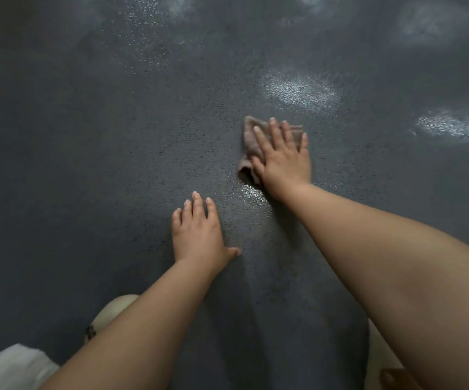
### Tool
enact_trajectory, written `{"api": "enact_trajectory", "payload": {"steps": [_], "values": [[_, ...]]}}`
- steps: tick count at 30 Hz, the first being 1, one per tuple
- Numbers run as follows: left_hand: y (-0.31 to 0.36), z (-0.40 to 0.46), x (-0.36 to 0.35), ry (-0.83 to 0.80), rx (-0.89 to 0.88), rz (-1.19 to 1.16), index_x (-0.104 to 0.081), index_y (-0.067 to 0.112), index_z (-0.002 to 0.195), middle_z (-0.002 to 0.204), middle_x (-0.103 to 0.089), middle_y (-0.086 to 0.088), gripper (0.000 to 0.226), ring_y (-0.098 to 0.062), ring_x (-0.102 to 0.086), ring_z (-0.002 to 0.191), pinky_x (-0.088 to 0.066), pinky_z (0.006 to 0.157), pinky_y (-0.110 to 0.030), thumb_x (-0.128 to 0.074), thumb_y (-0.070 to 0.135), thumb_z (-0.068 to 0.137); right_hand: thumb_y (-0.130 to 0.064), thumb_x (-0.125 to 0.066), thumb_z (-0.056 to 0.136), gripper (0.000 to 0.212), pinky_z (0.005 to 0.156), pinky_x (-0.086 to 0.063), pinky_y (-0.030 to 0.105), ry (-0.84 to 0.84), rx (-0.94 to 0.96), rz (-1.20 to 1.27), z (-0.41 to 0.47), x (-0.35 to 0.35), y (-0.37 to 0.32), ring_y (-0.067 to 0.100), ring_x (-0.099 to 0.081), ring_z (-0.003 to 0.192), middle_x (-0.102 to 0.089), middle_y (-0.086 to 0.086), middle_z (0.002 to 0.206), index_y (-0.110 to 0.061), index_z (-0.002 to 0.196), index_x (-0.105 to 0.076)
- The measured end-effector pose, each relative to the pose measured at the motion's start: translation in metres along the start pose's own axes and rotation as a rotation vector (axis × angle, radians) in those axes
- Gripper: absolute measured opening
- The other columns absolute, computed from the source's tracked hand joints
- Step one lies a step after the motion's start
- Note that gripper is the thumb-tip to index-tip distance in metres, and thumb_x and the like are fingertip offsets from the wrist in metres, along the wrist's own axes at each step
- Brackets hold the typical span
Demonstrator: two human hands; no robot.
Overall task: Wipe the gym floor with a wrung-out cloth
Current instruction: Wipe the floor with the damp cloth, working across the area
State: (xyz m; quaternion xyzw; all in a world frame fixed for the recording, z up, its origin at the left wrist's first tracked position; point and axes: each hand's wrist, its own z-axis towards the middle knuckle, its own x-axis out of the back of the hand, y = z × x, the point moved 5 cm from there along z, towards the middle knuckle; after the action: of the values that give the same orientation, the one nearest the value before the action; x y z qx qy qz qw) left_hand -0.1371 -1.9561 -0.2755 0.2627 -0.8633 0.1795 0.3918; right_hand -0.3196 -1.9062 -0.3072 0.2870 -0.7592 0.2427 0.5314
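A small brownish-pink cloth (250, 142) lies crumpled flat on the dark speckled gym floor (101, 153), a little right of centre. My right hand (282, 156) presses down on it with fingers straight and spread; the cloth shows at the hand's left and beyond the fingertips. My left hand (198, 232) rests flat on the bare floor nearer to me and to the left, fingers straight, thumb out to the right. A wet, shiny patch (251, 192) lies on the floor between the two hands.
Bright glossy patches (303, 91) shine on the floor at the upper right and along the top. My knee in light clothing (115, 308) shows at the bottom left. A pale edge with something brown (393, 375) sits at the bottom right.
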Motion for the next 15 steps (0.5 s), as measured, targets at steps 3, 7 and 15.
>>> {"api": "enact_trajectory", "payload": {"steps": [3, 7, 15], "values": [[0.002, 0.001, 0.001, -0.07, -0.01, 0.07, 0.007, 0.009, 0.15, 0.157, 0.01, -0.016, 0.123, -0.03, 0.0, 0.146, -0.003, 0.116, -0.041, -0.068, 0.065, 0.07, -0.051, -0.021, 0.099, 0.06, 0.115, 0.007, 0.048, -0.013, -0.144, 0.031, -0.012, -0.003, 0.035, 0.021, 0.011, 0.146, 0.012, 0.0, 0.159, -0.033, 0.151, 0.003], [0.004, 0.001, 0.001, -0.089, 0.009, 0.093, 0.007, 0.009, 0.15, 0.157, 0.01, -0.015, 0.122, -0.029, 0.0, 0.146, -0.007, 0.116, -0.042, -0.072, 0.058, 0.071, -0.049, -0.023, 0.099, 0.061, 0.116, 0.006, 0.045, 0.007, -0.319, 0.098, -0.044, -0.009, 0.08, 0.021, 0.009, 0.146, 0.009, 0.001, 0.159, -0.03, 0.151, 0.001], [0.003, 0.003, -0.001, -0.08, 0.028, 0.057, 0.002, 0.012, 0.151, 0.158, 0.006, -0.011, 0.122, -0.027, -0.003, 0.146, -0.011, 0.115, -0.041, -0.076, 0.056, 0.067, -0.046, -0.033, 0.096, 0.063, 0.114, -0.003, 0.055, 0.055, -0.68, 0.248, -0.096, -0.03, 0.067, 0.037, 0.005, 0.144, 0.004, 0.012, 0.159, -0.029, 0.152, -0.008]]}}
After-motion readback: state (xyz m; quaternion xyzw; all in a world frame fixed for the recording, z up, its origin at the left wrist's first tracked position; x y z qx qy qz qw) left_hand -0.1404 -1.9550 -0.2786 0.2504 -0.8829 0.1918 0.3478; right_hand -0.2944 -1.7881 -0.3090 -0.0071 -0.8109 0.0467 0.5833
